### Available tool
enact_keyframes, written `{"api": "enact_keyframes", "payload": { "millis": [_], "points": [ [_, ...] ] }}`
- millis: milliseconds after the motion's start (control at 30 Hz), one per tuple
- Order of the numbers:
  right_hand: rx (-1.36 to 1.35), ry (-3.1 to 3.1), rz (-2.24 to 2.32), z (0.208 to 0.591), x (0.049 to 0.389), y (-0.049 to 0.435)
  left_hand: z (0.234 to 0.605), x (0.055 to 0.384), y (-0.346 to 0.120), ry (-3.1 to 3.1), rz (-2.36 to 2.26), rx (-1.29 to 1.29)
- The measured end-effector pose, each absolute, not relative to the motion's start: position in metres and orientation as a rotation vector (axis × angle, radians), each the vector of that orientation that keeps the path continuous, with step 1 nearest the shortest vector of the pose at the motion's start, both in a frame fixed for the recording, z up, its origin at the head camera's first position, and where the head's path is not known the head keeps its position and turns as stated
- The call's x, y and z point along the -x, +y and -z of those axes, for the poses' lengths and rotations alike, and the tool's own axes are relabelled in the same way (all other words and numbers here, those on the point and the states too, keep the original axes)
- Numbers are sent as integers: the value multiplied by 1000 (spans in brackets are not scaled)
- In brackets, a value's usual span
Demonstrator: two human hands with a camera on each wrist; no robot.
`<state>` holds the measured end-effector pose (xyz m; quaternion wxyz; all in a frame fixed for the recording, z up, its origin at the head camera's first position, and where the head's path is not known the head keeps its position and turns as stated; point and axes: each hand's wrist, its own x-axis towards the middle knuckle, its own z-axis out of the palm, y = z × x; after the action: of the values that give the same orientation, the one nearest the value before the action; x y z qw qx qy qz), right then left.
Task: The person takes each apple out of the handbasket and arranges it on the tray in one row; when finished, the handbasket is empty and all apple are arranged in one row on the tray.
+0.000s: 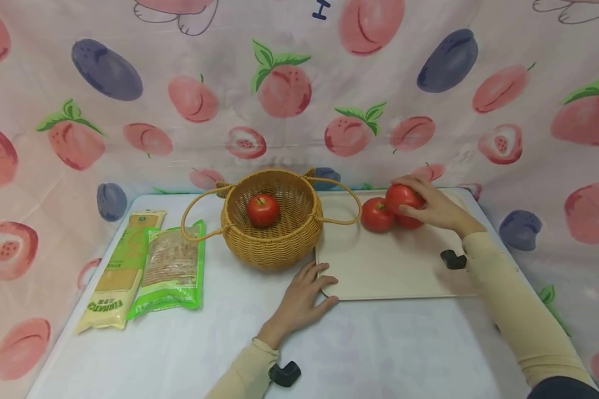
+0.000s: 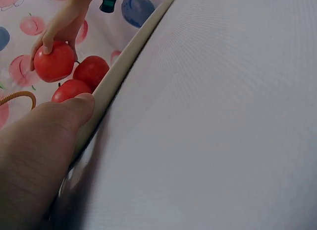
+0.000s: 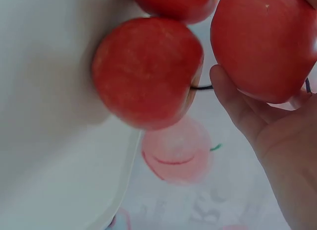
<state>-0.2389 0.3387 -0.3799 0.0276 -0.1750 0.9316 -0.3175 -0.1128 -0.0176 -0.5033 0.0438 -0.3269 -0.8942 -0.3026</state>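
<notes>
Beige sleeves (image 1: 519, 310) (foreground) extend toward a pale board (image 1: 379, 271) and a wicker basket (image 1: 269, 250). The left hand (image 1: 299, 298) rests, fingers relaxed, at the board's near-left corner; the right hand (image 1: 438, 207) grips a red apple (image 1: 401, 195) over two lower apples (image 1: 376, 216). Should this grip slacken, it could fall, setting those rolling.

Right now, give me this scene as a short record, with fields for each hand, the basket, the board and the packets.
Right hand: grips a red apple
Left hand: fingers extended at the cream board's near left corner
Wicker basket: one apple inside, handles out to both sides
On the board: two more apples, toward its far side
Packets: yellow-green packet and green-edged bag, left of the basket
</notes>
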Motion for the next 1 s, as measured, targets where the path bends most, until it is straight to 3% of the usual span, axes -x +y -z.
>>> {"api": "enact_keyframes", "payload": {
  "millis": [300,1000],
  "points": [
    [579,2944,965,375,240,355,504,114,-17,-2707,907,1005],
    [367,2936,912,367,229,378,501,113,-18,-2730,918,1002]
  ]
}}
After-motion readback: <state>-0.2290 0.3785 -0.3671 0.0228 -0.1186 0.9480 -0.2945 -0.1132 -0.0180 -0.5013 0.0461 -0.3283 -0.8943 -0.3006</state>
